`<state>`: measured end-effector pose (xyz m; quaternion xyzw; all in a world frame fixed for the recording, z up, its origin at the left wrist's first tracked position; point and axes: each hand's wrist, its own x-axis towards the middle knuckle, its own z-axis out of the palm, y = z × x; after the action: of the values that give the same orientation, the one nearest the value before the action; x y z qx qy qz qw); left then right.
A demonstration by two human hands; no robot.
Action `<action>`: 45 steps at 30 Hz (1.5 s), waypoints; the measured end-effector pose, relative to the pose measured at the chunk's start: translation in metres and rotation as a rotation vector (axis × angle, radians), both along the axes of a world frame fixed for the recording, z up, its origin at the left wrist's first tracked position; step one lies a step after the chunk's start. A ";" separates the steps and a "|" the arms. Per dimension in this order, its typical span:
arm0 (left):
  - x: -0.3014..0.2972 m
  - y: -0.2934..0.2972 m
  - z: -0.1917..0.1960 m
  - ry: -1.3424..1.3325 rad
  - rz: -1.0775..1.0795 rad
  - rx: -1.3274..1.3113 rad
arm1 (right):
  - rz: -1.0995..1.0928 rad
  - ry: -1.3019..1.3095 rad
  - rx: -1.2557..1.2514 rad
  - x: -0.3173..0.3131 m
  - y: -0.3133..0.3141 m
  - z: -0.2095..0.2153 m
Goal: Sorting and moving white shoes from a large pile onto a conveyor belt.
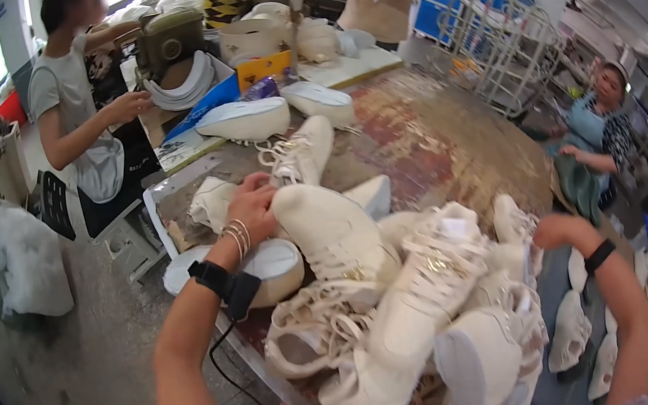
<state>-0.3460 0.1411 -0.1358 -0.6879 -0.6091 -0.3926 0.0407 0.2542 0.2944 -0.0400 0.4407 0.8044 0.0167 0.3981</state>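
Cream lace-up shoes lie in a heap before me. My left hand (pixel 254 210), with bracelets and a black wrist device on its arm, reaches in at the heap's far left. Its bent fingers close at a cream shoe (pixel 329 223) whose toe points away; part of the grip is hidden. A laced shoe (pixel 304 153) lies just beyond those fingers. On the right, my right hand (pixel 563 232), with a black wristband, is bent down beside another laced shoe (pixel 514 225). Its fingers are blurred and partly hidden, so their hold is unclear. A large shoe (pixel 415 294) tops the near heap.
The worn table (pixel 446 119) carries more shoes (pixel 243 120) and a blue box (pixel 199 108) at its far side. Two people work beyond it, another sits at right. A wire rack (pixel 506 38) stands behind. More shoes (pixel 569 329) sit at lower right. A black cable (pixel 239 386) hangs from my left arm.
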 end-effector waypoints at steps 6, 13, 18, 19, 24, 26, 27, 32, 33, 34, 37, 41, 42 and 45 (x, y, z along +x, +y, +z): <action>0.000 0.001 -0.018 0.042 -0.030 0.064 | 0.512 0.497 0.531 -0.317 0.085 0.067; 0.000 -0.002 -0.008 0.019 -0.136 0.008 | 0.287 0.571 0.656 -0.474 0.170 -0.017; -0.009 -0.005 -0.014 -0.045 -0.150 0.035 | 0.053 0.936 0.390 -0.472 0.183 -0.063; -0.009 -0.007 -0.015 0.002 -0.161 0.002 | 0.165 1.068 0.515 -0.467 0.175 -0.072; -0.009 0.008 -0.024 0.052 -0.229 0.034 | 0.063 1.113 0.607 -0.446 0.192 0.007; -0.009 0.002 -0.016 0.016 -0.109 0.015 | 0.130 0.843 0.646 -0.418 0.192 0.043; -0.010 -0.001 -0.017 0.021 -0.112 0.014 | 0.125 0.847 0.648 -0.410 0.182 0.052; -0.003 0.006 -0.019 0.003 -0.074 -0.038 | -0.022 0.880 0.510 -0.390 0.164 0.056; -0.001 0.006 -0.018 -0.013 -0.102 -0.039 | -0.012 0.895 0.496 -0.402 0.166 0.046; -0.001 0.007 -0.019 -0.003 -0.099 -0.035 | -0.001 0.908 0.477 -0.417 0.170 0.035; -0.003 -0.002 -0.024 0.020 -0.107 -0.010 | 0.058 1.024 0.411 -0.483 0.153 -0.017; -0.002 -0.002 -0.007 0.065 -0.145 0.027 | 0.124 0.963 0.463 -0.530 0.167 -0.065; -0.003 -0.004 -0.006 0.053 -0.144 0.017 | 0.130 0.982 0.423 -0.534 0.170 -0.069; -0.011 -0.005 -0.011 0.064 -0.143 0.025 | 0.177 1.084 0.377 -0.536 0.165 -0.071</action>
<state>-0.3568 0.1366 -0.1465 -0.7411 -0.5521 -0.3799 0.0404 -0.2819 0.4595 -0.1114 0.3808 0.9102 -0.0352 -0.1591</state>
